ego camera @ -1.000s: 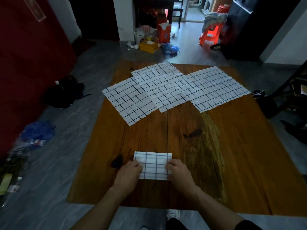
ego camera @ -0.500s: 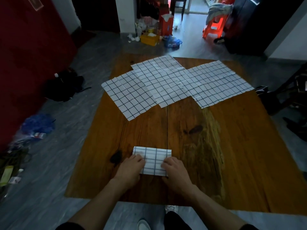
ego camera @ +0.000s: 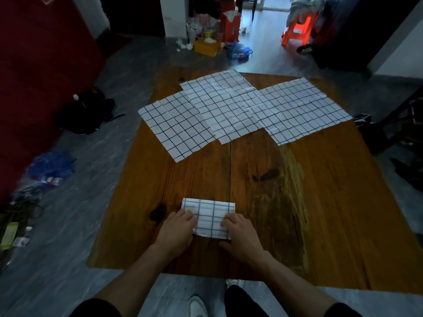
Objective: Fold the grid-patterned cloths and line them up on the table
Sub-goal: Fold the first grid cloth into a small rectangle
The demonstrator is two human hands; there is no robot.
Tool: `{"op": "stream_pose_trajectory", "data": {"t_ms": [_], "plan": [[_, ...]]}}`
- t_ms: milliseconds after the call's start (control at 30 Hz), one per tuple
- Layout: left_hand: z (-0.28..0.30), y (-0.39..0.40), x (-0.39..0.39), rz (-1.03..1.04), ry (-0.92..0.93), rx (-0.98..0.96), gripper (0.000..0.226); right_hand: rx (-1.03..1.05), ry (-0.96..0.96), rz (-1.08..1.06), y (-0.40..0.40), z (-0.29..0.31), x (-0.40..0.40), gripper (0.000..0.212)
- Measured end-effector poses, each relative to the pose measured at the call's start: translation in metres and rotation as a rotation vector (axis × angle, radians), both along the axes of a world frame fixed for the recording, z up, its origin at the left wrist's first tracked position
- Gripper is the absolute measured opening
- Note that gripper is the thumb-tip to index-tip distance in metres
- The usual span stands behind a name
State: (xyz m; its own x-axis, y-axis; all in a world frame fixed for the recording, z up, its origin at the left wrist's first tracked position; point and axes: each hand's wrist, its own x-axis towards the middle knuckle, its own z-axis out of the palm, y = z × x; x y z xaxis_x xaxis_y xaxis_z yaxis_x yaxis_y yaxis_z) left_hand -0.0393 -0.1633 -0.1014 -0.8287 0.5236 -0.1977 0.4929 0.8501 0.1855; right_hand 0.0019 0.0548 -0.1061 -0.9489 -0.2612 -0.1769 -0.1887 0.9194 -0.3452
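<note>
We see a folded grid cloth (ego camera: 209, 216) near the desk's (ego camera: 320, 213) front edge. Our left hand (ego camera: 177, 229) and right hand (ego camera: 240, 234) rest on its near corners, covering them; whether either grip pinches the fabric, we cannot tell.

Folded cloth (ego camera: 209, 213) lies near the table (ego camera: 320, 213) front edge; three unfolded cloths (ego camera: 219, 106) overlap behind.
</note>
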Motion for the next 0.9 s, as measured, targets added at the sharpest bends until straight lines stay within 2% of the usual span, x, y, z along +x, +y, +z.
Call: {"op": "stream_pose_trajectory", "data": {"t_ms": [167, 333, 433, 500, 600, 667, 700, 767, 900], "plan": [[0.010, -0.003, -0.001, 0.077, -0.022, 0.122, 0.003, -0.009, 0.019, 0.006, 0.000, -0.004, 0.001, 0.046], [0.017, -0.008, -0.005, 0.183, -0.103, 0.342, 0.013, -0.036, 0.123, -0.043, 0.002, -0.005, -0.002, 0.022], [0.025, -0.010, -0.003, 0.193, -0.092, 0.432, 0.013, -0.056, 0.168, -0.068, 0.002, 0.000, -0.007, 0.019], [0.032, -0.011, 0.000, 0.145, -0.045, 0.383, 0.016, -0.073, 0.204, -0.067, 0.002, 0.008, -0.012, 0.018], [0.038, -0.012, 0.002, 0.063, 0.049, 0.248, 0.039, -0.083, 0.211, -0.037, 0.001, 0.026, -0.016, 0.021], [0.042, -0.013, 0.002, 0.024, 0.125, 0.191, 0.032, -0.096, 0.220, -0.008, -0.001, 0.037, -0.018, 0.022], [0.044, -0.015, 0.002, 0.024, 0.156, 0.174, 0.039, -0.102, 0.227, 0.004, -0.001, 0.042, -0.018, 0.022], [0.050, -0.019, 0.002, 0.035, 0.200, 0.184, 0.048, -0.118, 0.231, 0.016, -0.001, 0.053, -0.019, 0.021], [0.067, -0.038, 0.007, -0.001, 0.186, 0.246, 0.050, -0.186, 0.192, 0.044, -0.003, 0.076, -0.015, 0.019]]}}
